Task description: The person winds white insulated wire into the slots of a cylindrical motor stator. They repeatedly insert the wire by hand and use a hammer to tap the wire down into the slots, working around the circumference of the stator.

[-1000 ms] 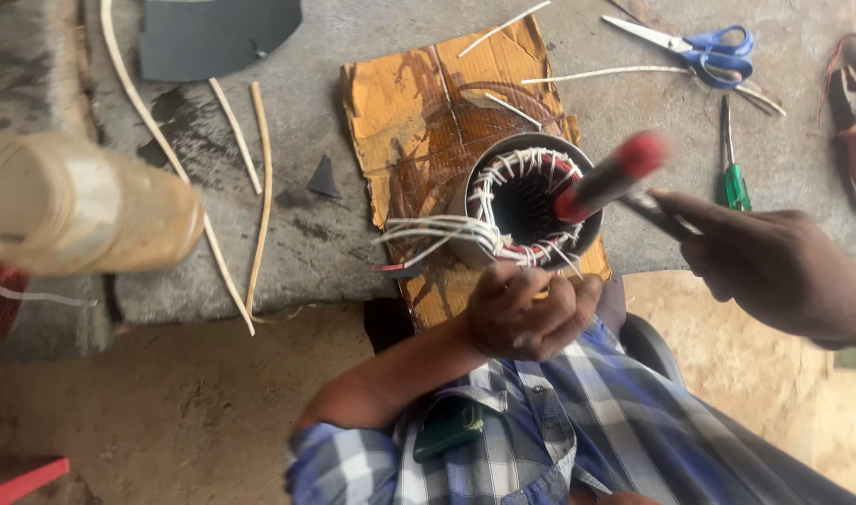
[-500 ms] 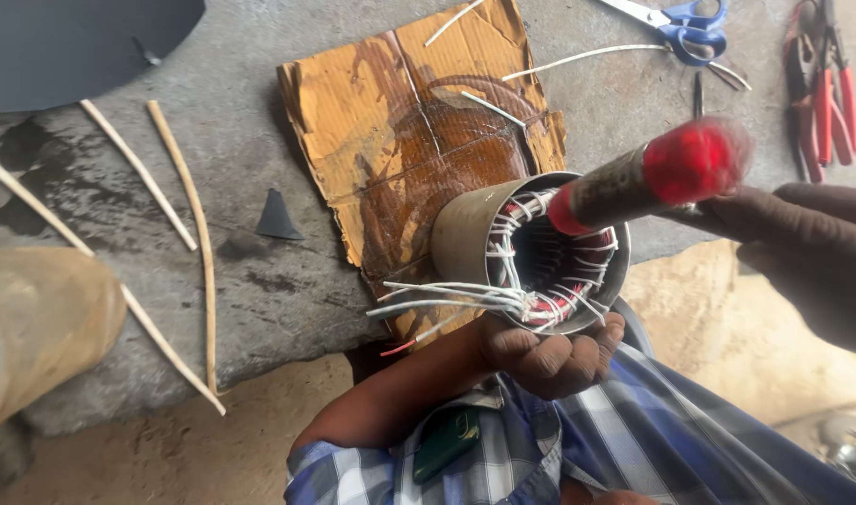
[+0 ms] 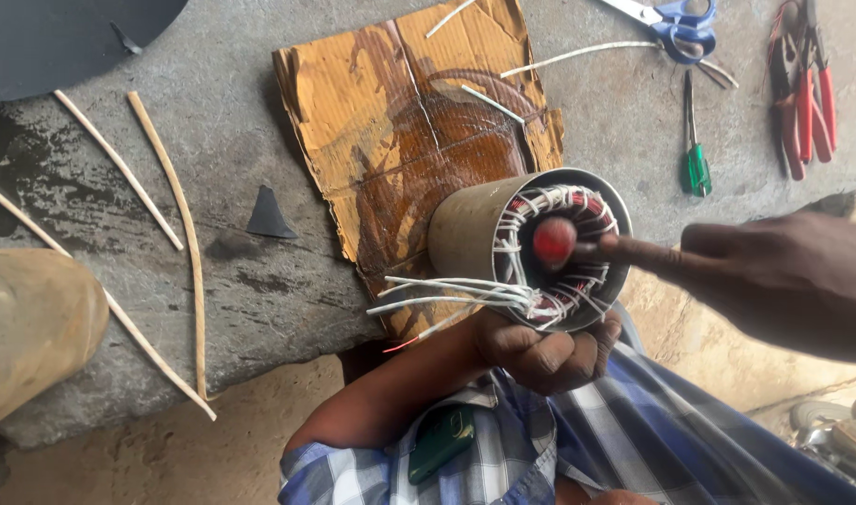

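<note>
The left hand (image 3: 545, 351) is under a round metal motor part (image 3: 503, 238) and holds it up from below. The fingers are curled around its bottom edge, so the hand is closed on it. The motor part looks like a short, wide tube lying on its side. Its open end faces up toward the camera. Inside the open end there is a ring of red wire tied with white string. A bunch of thin white wires (image 3: 437, 299) sticks out from the bottom of it toward the left, just above the left hand.

The right hand (image 3: 783, 281) comes in from the right side. It is closed around a tool with a red tip (image 3: 554, 240). The red tip is right at the open end of the motor part, in the middle of the ring of wire. You cannot tell if the tip is touching the wire.

The motor part is held over the near edge of a grey stone table (image 3: 260, 281). Behind it lies a torn piece of brown cardboard (image 3: 400, 103). Farther back on the table are blue scissors (image 3: 676, 19), a green screwdriver (image 3: 696, 164) and red pliers (image 3: 802, 93). Some long pale sticks (image 3: 171, 196) lie on the left.
</note>
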Demonstrator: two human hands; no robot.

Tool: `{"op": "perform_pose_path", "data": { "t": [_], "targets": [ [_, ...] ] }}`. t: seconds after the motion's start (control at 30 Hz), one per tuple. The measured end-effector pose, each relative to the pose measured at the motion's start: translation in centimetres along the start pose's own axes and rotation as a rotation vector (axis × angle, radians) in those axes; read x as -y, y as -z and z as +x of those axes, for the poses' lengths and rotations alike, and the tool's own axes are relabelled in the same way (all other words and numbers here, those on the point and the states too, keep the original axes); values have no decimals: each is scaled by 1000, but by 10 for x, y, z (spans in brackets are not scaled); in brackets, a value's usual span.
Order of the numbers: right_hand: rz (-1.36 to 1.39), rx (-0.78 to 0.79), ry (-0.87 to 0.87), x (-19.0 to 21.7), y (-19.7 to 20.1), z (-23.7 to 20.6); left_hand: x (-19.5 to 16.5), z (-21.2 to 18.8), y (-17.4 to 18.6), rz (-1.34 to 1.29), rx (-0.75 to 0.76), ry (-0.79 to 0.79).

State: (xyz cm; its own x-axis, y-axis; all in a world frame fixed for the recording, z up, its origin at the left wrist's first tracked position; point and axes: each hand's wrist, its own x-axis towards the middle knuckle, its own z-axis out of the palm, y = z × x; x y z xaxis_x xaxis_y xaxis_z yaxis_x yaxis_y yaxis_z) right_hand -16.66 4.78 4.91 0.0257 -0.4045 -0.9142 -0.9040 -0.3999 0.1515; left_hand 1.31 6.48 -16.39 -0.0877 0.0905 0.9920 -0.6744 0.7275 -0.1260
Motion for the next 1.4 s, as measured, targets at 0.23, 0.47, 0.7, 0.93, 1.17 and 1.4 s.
{"op": "perform_pose_path", "data": {
  "t": [0.23,0.47,0.7,0.93,1.17,1.4],
  "targets": [
    [264,-718,216,-16,-54,-8,8,9,6,-154,54,-39],
    [536,-1100,334,-20,-139,20,10,19,12,-156,121,-45],
    [654,-1416,-52,-17,-161,78,23,66,45,-362,401,91],
    [679,-1606,177,-14,-128,111,28,104,39,-418,606,405],
    [1522,-1352,1010,52,-66,122,26,101,25,-524,418,453],
    [1233,-1491,916,53,-77,68,53,137,33,-668,668,409]
  ]
}}
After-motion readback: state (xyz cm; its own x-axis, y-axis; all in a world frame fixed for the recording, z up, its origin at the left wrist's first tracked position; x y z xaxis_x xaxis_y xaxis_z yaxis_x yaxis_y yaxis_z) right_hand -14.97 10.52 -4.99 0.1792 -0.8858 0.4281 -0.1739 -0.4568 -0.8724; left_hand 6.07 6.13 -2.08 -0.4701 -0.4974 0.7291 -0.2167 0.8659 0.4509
